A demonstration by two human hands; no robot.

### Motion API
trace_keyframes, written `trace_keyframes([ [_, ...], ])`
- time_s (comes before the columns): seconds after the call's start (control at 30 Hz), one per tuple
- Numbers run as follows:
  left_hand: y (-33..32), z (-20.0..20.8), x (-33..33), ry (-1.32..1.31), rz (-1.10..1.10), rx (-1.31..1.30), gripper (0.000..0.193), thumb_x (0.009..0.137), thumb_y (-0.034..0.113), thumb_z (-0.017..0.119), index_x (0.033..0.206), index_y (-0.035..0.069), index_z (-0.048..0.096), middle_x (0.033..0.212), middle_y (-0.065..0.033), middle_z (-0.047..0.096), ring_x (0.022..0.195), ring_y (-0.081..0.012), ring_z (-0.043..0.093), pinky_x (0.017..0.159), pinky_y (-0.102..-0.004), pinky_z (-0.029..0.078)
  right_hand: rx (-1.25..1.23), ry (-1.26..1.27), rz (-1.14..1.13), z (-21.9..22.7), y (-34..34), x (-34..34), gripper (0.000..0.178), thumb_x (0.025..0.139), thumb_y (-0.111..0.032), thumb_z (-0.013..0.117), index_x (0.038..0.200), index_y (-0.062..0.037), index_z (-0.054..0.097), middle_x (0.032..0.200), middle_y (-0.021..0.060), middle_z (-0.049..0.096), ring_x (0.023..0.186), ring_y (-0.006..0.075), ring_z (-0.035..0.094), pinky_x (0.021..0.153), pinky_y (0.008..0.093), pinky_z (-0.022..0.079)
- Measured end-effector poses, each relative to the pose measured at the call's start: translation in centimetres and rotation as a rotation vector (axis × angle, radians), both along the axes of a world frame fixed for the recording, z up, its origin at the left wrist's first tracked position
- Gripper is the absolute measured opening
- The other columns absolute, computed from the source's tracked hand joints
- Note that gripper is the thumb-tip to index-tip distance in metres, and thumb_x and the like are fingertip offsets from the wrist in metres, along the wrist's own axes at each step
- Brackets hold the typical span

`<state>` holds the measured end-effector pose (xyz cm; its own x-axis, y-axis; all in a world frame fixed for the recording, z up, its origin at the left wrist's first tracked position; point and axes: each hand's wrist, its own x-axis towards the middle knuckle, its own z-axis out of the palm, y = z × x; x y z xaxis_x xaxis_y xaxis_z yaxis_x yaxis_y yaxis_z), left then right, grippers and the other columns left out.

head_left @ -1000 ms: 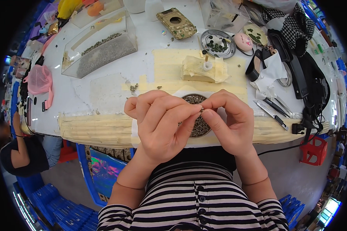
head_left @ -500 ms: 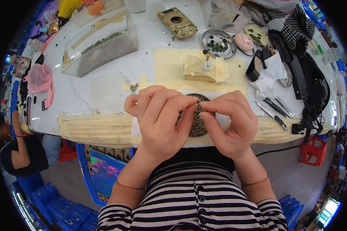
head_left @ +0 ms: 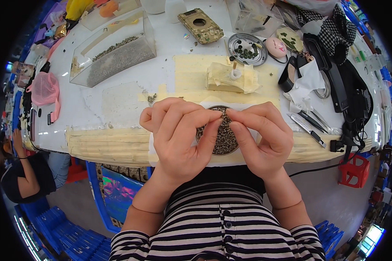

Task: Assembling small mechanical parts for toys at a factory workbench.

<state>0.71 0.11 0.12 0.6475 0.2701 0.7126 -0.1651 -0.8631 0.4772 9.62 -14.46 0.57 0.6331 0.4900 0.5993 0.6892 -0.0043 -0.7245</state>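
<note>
Both hands meet over a round dish (head_left: 224,140) of tiny dark metal parts at the near edge of the white desk (head_left: 117,102). The left hand (head_left: 178,130) and right hand (head_left: 259,137) pinch together, fingers narrowed tip to tip on one small part (head_left: 224,114) held just above the dish; the piece itself is too small to make out. Such parts look light, hard and easy to drop, best taken between thumb and forefinger tips. Behind the dish a lump wrapped in beige tape (head_left: 228,78) sits on a taped yellow patch. Farther back stand a clear box (head_left: 113,52) holding grey grains, a camouflage-coloured block (head_left: 201,25) with a round hole, and a metal tray (head_left: 247,43) of dark green bits beside a pink egg-shaped thing (head_left: 275,47). At the right lie tweezers (head_left: 307,128) and black cables (head_left: 348,100). A red stool (head_left: 353,169) stands below the desk edge.
</note>
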Motion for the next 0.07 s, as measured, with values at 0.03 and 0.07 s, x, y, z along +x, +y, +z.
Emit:
trace_keyframes([
  [0.03,-0.02,0.01,-0.01,-0.002,0.000,-0.002,0.016,0.078,0.005,0.079,0.091,0.010,0.071,0.086,-0.0022,0.064,0.086,-0.0230,0.057,0.081,-0.0339,0.036,0.005,0.017,-0.004,0.01,-0.07,0.04,0.026,0.075,0.003,0.080,0.100,-0.0051,0.079,0.083,0.0062,0.068,0.069,0.0174,0.059,0.060,0.0281,0.047],
  [0.07,-0.03,0.01,0.01,-0.002,-0.002,-0.003,0.016,0.078,0.005,0.079,0.091,0.010,0.071,0.086,-0.0022,0.064,0.086,-0.0230,0.057,0.081,-0.0339,0.036,0.004,0.017,-0.005,0.02,-0.09,0.05,0.026,0.075,0.003,0.080,0.100,-0.0051,0.079,0.083,0.0062,0.068,0.069,0.0174,0.059,0.060,0.0281,0.047],
])
